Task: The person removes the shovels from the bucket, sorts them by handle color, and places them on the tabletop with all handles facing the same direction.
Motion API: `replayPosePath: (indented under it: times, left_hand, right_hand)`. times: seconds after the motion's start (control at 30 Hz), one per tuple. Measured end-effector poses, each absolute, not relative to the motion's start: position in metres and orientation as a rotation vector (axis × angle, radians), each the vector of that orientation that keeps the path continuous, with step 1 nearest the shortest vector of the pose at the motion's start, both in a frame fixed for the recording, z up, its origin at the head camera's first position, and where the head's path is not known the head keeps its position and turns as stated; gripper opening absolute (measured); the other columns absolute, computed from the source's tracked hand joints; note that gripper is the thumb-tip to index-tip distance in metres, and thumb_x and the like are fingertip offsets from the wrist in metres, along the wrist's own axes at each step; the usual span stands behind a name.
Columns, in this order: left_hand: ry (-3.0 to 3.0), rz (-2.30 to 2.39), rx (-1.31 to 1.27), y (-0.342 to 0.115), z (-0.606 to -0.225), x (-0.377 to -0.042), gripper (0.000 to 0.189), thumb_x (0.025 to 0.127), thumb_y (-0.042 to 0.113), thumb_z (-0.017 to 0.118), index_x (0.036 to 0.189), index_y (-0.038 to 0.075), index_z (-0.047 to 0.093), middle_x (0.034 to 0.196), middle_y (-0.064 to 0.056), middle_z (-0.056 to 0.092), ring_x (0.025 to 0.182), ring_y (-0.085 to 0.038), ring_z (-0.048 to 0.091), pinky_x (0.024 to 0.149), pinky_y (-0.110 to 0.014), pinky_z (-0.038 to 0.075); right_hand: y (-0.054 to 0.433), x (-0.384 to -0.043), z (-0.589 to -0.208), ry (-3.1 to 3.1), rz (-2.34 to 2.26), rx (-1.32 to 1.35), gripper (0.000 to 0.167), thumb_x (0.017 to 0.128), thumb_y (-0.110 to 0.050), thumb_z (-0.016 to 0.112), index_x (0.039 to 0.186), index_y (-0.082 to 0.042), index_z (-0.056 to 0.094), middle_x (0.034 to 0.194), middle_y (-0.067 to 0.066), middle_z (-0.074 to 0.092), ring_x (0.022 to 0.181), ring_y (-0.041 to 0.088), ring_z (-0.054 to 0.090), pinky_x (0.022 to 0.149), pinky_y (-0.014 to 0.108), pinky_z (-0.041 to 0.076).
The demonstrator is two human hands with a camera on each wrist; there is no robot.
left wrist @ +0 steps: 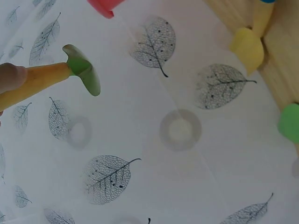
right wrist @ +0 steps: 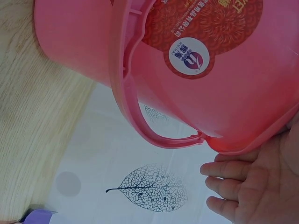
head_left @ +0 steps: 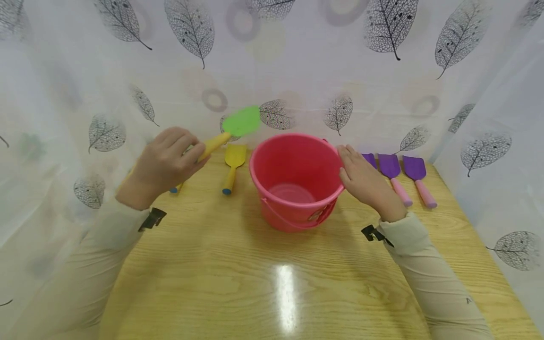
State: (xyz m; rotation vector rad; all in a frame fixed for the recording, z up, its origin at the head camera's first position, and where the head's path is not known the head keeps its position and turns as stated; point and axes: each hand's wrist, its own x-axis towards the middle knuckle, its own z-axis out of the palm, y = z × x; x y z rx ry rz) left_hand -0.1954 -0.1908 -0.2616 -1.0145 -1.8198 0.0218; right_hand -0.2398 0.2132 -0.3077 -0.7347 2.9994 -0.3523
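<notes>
My left hand (head_left: 163,163) grips the yellow handle of a green toy shovel (head_left: 241,121), raised above the table with its blade pointing toward the bucket; the left wrist view shows that green shovel (left wrist: 83,70) against the curtain. A red plastic bucket (head_left: 296,182) stands empty in the middle of the wooden table (head_left: 255,274). My right hand (head_left: 364,182) rests flat, fingers straight, against the bucket's right side. In the right wrist view the bucket (right wrist: 187,70) with its round label fills the frame, and my right-hand fingers (right wrist: 233,186) lie by its rim.
A yellow shovel (head_left: 233,165) lies on the table left of the bucket. Three purple shovels (head_left: 401,172) with pink handles lie to the right. A leaf-print curtain (head_left: 297,61) closes in the table at the back and sides.
</notes>
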Motion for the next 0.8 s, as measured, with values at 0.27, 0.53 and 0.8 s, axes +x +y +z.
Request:
replayPosePath:
  times: [0.27,0.53,0.8]
  left_hand:
    - [-1.845,0.008,-0.993,-0.211,-0.283,-0.203,0.017,0.087,0.008,0.060,0.074,-0.001,0.053,0.069,-0.016,0.054,0.065,-0.032,0.053,0.061,-0.042,0.047]
    - [-1.914,-0.028,-0.950,-0.233,-0.306,-0.209,0.015,0.076,0.000,0.066,0.074,-0.003,0.052,0.073,-0.018,0.055,0.067,-0.034,0.052,0.062,-0.042,0.047]
    - [-1.956,-0.020,-0.871,-0.260,-0.331,-0.219,0.015,0.078,-0.001,0.062,0.072,-0.003,0.048,0.070,-0.018,0.050,0.064,-0.033,0.048,0.055,-0.040,0.042]
  right_hand:
    - [0.213,-0.238,-0.307,2.998,-0.367,-0.725,0.057,0.099,-0.020,0.028,0.148,0.006,0.013,0.155,0.024,0.016,0.145,0.039,0.009,0.118,0.051,0.012]
    - [0.213,-0.238,-0.306,2.988,-0.360,-0.722,0.057,0.100,-0.020,0.027,0.148,0.006,0.011,0.155,0.024,0.014,0.145,0.038,0.007,0.119,0.051,0.011]
    - [0.213,-0.240,-0.310,3.005,-0.376,-0.702,0.058,0.099,-0.021,0.029,0.148,0.005,0.013,0.156,0.022,0.014,0.146,0.037,0.008,0.119,0.050,0.011]
